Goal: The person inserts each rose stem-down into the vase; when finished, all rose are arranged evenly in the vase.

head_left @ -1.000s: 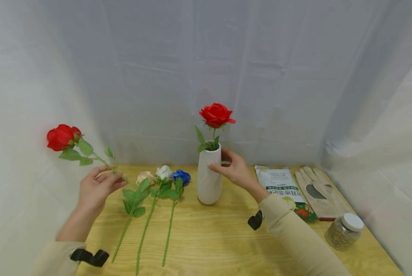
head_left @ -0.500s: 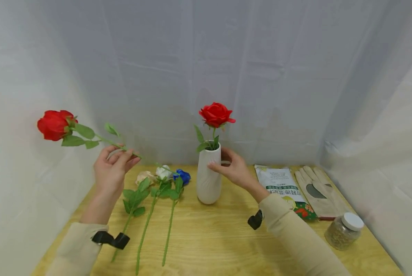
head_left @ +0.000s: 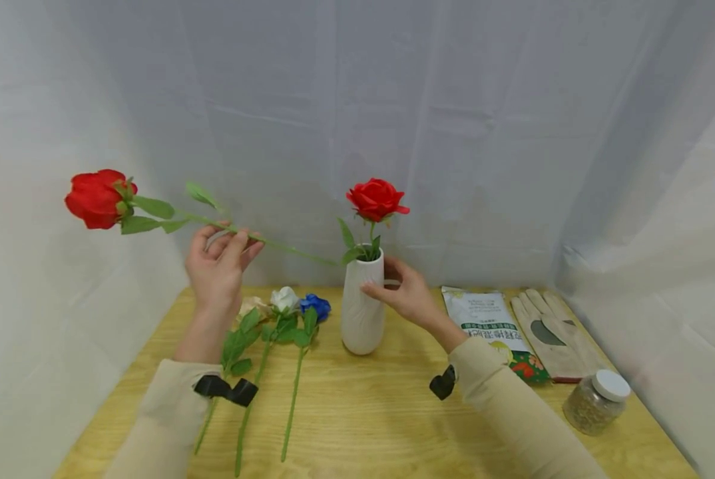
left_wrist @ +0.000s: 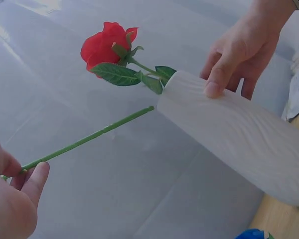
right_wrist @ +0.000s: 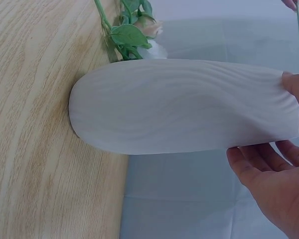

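Note:
In the head view my left hand (head_left: 218,269) pinches the green stem of a red rose (head_left: 98,199), raised above the table with its bloom to the left. The bare end of that stem points right, near the rim of a white vase (head_left: 362,313). My right hand (head_left: 408,296) grips the vase's upper right side, thumb in front. Upright in the vase stands another red rose (head_left: 377,201), its leaves at the mouth. In the left wrist view the held stem (left_wrist: 89,138) ends just beside the rim, apart from the opening as far as I can see.
A cream rose (head_left: 253,307), a white rose (head_left: 284,301) and a blue rose (head_left: 315,307) lie on the wooden table (head_left: 357,426). To the right are a printed packet (head_left: 488,326), work gloves (head_left: 555,336) and a white-lidded jar (head_left: 597,402). Pale sheeting surrounds the table.
My left hand has moved right and up with the rose, bringing its stem end close to the vase rim. The right hand and vase have stayed in place.

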`<action>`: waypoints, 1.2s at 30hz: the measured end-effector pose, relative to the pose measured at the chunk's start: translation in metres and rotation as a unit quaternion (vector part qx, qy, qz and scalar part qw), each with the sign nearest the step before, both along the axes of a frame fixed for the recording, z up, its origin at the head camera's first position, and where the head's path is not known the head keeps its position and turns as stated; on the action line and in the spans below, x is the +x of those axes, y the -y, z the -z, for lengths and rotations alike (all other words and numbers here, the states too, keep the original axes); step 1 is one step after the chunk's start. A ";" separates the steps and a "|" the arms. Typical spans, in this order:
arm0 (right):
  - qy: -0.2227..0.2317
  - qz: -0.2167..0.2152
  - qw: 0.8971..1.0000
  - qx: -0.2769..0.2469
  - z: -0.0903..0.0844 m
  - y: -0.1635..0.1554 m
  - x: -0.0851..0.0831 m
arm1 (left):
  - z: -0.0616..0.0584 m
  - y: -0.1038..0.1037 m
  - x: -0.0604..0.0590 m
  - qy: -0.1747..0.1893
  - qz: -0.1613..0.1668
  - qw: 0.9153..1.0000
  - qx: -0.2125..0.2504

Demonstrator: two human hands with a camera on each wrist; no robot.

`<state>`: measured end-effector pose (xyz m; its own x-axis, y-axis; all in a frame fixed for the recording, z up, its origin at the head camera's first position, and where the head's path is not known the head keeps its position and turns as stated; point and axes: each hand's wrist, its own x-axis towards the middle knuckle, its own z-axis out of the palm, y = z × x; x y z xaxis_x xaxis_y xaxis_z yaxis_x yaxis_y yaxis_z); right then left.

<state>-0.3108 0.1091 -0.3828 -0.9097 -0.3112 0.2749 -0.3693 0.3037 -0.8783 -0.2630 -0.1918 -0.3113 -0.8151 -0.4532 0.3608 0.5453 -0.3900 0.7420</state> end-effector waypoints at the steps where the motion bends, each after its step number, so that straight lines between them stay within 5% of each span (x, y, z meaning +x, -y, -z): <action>1: 0.000 0.000 1.000 0.001 0.000 0.000 0.000 | -0.001 -0.003 -0.001 -0.008 -0.003 1.000 0.001; 16: -0.007 0.003 1.000 0.009 0.001 0.001 -0.003 | -0.001 -0.049 -0.022 -0.065 0.000 0.998 -0.020; 22: -0.020 0.000 1.000 0.007 0.003 0.002 -0.006 | 0.007 -0.064 -0.028 -0.050 0.006 0.996 -0.076; 36: -0.023 0.002 1.000 0.011 0.003 0.001 -0.007 | 0.010 -0.082 -0.037 -0.058 0.009 0.993 -0.103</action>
